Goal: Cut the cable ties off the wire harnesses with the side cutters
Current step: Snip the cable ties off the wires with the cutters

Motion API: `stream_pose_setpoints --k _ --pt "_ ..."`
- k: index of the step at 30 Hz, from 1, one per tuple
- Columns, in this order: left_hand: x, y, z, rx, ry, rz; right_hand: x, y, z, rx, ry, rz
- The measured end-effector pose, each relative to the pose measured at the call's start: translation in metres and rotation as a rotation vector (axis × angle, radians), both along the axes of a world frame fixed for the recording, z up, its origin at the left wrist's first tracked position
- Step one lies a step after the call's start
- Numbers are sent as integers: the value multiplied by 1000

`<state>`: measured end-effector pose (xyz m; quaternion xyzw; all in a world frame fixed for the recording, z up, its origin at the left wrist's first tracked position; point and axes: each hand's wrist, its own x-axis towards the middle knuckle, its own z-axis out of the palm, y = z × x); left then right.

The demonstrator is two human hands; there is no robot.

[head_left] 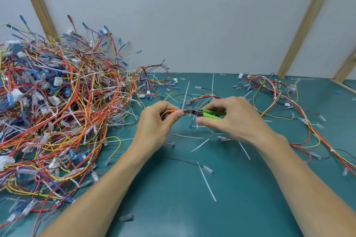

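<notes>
Side cutters at a wire bundle, mid-table.

Left hand [159, 121] pinched a red, orange and yellow wire bundle [170, 111] above the green mat [173, 208]. Right hand [229, 119] gripped the green-handled side cutters [204, 113], their jaws touching the bundle just right of the left fingertips. Large harness pile [57, 106] lay left; smaller harness group [279, 92] far right. Cut cable ties [207, 181] were scattered near the hands.

- Work surface [173, 208]: teal-green mat.
- Rear wall [192, 15]: plain pale panel.
- Wooden battens [306, 23]: slanted against wall, left and right.
</notes>
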<state>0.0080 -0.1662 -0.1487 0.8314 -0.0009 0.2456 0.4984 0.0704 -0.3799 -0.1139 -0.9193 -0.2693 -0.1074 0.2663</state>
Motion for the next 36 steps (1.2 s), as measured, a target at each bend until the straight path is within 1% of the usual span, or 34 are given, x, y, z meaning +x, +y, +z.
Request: stream_pose_setpoints --k 9,17,31,33,36 --pt "-2 -2 2 27 -15 29 -1 -1 2 13 16 -2" --pt "-1 -4 0 30 -36 42 -2 0 4 2 24 55" --pt "0 -3 0 18 -31 27 -4 5 4 -38 -31 -41" --pt "0 -2 0 -2 -25 17 -3 4 2 -5 -11 -22" --pt "0 -1 1 -21 -9 -5 1 1 0 179 127 26"
